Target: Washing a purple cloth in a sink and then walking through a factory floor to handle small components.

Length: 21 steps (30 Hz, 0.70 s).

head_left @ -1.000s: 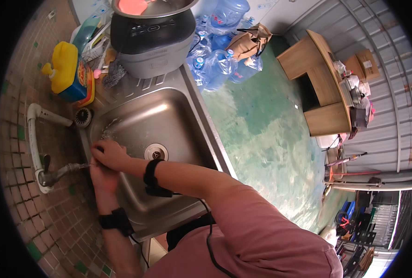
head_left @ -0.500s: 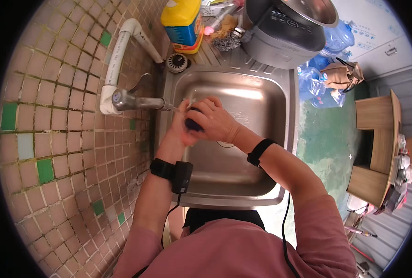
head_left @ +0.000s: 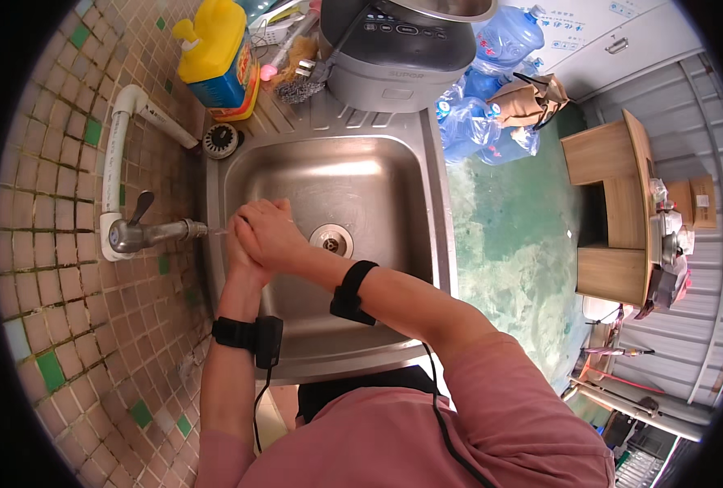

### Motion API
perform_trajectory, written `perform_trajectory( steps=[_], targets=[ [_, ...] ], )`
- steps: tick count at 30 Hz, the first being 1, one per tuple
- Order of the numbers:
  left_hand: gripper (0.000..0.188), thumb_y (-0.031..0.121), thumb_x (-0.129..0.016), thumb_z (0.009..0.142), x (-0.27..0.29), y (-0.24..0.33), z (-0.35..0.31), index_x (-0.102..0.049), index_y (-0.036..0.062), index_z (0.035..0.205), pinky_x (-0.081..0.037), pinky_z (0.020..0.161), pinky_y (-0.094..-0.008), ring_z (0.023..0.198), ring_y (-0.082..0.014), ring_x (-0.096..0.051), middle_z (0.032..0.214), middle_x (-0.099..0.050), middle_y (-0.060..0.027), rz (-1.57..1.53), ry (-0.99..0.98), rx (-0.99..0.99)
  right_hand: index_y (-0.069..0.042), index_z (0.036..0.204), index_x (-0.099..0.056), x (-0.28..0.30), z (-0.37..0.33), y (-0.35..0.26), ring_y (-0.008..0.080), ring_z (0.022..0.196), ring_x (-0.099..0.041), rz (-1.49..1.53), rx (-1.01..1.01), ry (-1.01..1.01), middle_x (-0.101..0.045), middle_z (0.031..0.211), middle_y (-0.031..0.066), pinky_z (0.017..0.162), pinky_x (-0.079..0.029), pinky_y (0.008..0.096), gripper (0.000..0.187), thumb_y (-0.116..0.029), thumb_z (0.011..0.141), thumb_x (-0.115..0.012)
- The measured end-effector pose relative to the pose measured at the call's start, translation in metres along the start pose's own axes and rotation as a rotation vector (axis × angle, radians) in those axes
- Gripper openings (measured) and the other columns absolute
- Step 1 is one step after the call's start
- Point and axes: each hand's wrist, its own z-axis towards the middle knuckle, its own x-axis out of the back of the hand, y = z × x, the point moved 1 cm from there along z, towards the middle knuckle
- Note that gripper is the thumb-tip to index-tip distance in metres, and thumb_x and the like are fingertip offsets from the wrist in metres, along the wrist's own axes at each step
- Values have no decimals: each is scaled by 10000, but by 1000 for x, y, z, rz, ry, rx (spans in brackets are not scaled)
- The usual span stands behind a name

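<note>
My right hand (head_left: 274,236) is closed over my left hand (head_left: 239,254), both above the left side of a stainless steel sink (head_left: 370,301). Their fingers are curled together, so whatever lies between the palms is hidden. A metal tap (head_left: 154,234) on the wall side points at the hands, and a thin stream of water seems to run from its mouth onto them. The round drain (head_left: 331,242) shows just right of my right hand. Black bands circle both wrists; the left one carries a small black box (head_left: 268,342) with a cable.
Behind the sink stand a yellow and blue jug (head_left: 219,69), a black sink strainer (head_left: 221,141), a steel wool scourer (head_left: 300,89) and a grey rice cooker (head_left: 402,65). Tiled wall and white pipe (head_left: 117,154) border the left. Large blue water bottles (head_left: 467,126) sit on the floor at right.
The view has shifted, moving the scene leftward. A dark purple round thing showed between my hands before; now my right hand covers it or it is out of sight. The drain has come into view.
</note>
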Motion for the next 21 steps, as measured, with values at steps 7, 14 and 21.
perform_trajectory(
  steps=[7,14,21],
  targets=[
    [505,573,-371,937,-10,12,-11,-558,125,1075,-490,729,-304,900,-154,-607,994,-608,-34,339,331,-165,-31,901,-637,-12,19,2,353,941,-548,95,-503,-277,-634,972,167,823,-406,476,305,-262,893,-437],
    [624,615,-383,922,18,14,-25,-394,169,1359,-430,863,-350,1133,-169,-488,1265,-476,-35,447,398,-82,-44,921,-685,32,46,7,302,849,-564,143,80,-194,-659,881,137,807,-461,392,233,-220,878,-538],
    [542,243,-576,880,23,11,-46,-378,152,1376,-383,945,-337,1130,-175,-466,1304,-426,-49,1026,170,-541,-7,1024,-653,47,54,-8,144,865,-611,342,-271,-431,-665,919,71,796,-473,277,317,-284,940,-525]
  ],
)
